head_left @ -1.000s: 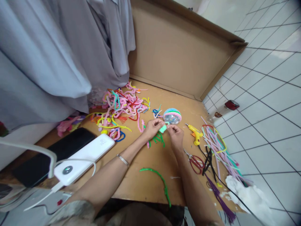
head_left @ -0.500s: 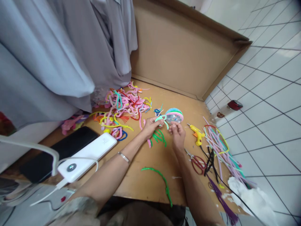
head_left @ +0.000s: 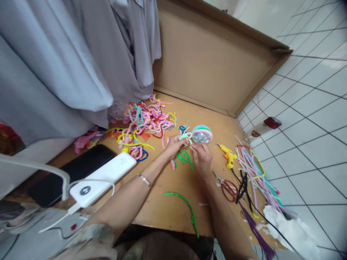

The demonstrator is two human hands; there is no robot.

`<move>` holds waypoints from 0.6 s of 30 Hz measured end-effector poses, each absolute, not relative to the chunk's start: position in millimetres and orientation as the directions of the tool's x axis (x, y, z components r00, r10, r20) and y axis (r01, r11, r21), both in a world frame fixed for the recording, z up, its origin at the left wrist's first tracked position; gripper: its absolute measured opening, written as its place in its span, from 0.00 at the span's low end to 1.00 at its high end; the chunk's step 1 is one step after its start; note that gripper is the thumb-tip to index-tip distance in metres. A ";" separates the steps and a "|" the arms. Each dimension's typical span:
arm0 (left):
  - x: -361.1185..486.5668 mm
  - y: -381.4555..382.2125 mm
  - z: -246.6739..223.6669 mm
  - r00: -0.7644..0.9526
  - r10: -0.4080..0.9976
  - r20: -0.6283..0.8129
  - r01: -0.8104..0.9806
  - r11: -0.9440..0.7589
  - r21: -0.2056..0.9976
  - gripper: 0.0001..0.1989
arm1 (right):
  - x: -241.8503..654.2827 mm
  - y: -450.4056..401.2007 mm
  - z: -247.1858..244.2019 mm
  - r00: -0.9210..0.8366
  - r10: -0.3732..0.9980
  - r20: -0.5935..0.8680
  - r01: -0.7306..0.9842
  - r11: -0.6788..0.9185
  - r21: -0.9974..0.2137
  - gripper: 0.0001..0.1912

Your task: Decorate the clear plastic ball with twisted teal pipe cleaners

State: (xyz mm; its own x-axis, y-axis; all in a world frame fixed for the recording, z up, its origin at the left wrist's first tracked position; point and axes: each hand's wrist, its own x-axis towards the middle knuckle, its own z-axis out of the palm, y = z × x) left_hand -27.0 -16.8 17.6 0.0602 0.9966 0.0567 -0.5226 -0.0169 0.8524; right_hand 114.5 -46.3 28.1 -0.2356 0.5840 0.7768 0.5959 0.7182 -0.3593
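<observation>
Between thumb and fingers, my left hand (head_left: 175, 146) pinches a looped mint-green pipe cleaner (head_left: 185, 135). My right hand (head_left: 202, 155) is closed at the lower end of that same strand, its fingertips pressed together. Just beyond my right hand a round ball (head_left: 202, 134) rests on the table, clear with coloured bits below and blue, green and pink bands on top. Short green pipe cleaners (head_left: 184, 158) lie beneath and between my hands. Nearer my body a long curved green strand (head_left: 187, 206) lies on the table.
Tangled pink and yellow pipe cleaners (head_left: 149, 121) are heaped at the back left, near a white power bank (head_left: 105, 178) and black phone (head_left: 73, 173). At right lie a yellow glue gun (head_left: 228, 156), red-handled scissors (head_left: 230, 190) and lilac strands (head_left: 257, 169). A cardboard panel (head_left: 203, 57) stands behind.
My right hand has moved left, away from the ball's lower edge, to the free end of the mint-green strand. My left hand keeps its pinch. The whole view has shifted slightly.
</observation>
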 end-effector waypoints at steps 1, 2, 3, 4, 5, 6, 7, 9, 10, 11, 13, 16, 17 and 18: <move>-26.8 -17.1 17.1 0.068 0.995 0.079 -0.510 -0.033 0.860 0.21 | 114.5 -46.8 28.8 -0.242 0.586 0.773 0.605 0.714 -0.352 0.10; -26.6 -17.3 16.6 0.073 0.993 0.097 -0.494 -0.048 0.868 0.21 | 114.4 -47.3 29.7 -0.244 0.593 0.768 0.612 0.708 -0.352 0.11; -26.5 -17.5 16.1 0.075 0.991 0.110 -0.476 -0.061 0.878 0.21 | 114.3 -47.8 30.7 -0.247 0.601 0.760 0.615 0.704 -0.356 0.11; -26.4 -17.7 15.6 0.075 0.990 0.116 -0.454 -0.070 0.888 0.21 | 114.3 -48.2 31.7 -0.249 0.609 0.753 0.614 0.701 -0.363 0.11; -26.5 -17.7 15.0 0.076 0.990 0.118 -0.428 -0.074 0.901 0.20 | 114.5 -48.6 32.8 -0.252 0.616 0.746 0.610 0.700 -0.371 0.11; -26.8 -17.6 14.2 0.080 0.990 0.115 -0.394 -0.075 0.916 0.20 | 114.8 -48.8 33.9 -0.254 0.622 0.741 0.607 0.699 -0.379 0.11; -27.2 -17.5 13.3 0.088 0.990 0.113 -0.351 -0.075 0.933 0.20 | 115.3 -48.9 34.9 -0.251 0.627 0.738 0.603 0.697 -0.388 0.11; -28.2 -17.8 11.9 0.121 0.986 0.114 -0.245 -0.082 0.966 0.18 | 116.5 -48.8 36.9 -0.226 0.640 0.735 0.601 0.685 -0.412 0.11; -28.6 -18.3 11.6 0.146 0.982 0.118 -0.188 -0.090 0.978 0.18 | 117.3 -48.6 37.9 -0.208 0.646 0.734 0.599 0.678 -0.426 0.11; -28.9 -19.1 11.7 0.172 0.977 0.123 -0.137 -0.100 0.986 0.17 | 118.0 -48.4 38.9 -0.186 0.651 0.736 0.594 0.671 -0.444 0.10; -29.1 -21.6 13.6 0.224 0.966 0.132 -0.053 -0.124 0.991 0.14 | 119.4 -47.9 41.0 -0.138 0.664 0.734 0.567 0.661 -0.491 0.10; -28.5 -26.5 19.2 0.281 0.948 0.148 0.021 -0.160 0.987 0.12 | 121.0 -46.9 43.9 -0.068 0.707 0.704 0.503 0.633 -0.588 0.08; -28.2 -28.1 21.2 0.296 0.943 0.152 0.033 -0.169 0.985 0.12 | 121.4 -46.4 44.6 -0.046 0.728 0.684 0.483 0.615 -0.623 0.08; -28.1 -29.6 23.0 0.310 0.938 0.153 0.040 -0.173 0.984 0.12 | 121.7 -45.9 44.9 -0.030 0.751 0.659 0.467 0.594 -0.655 0.07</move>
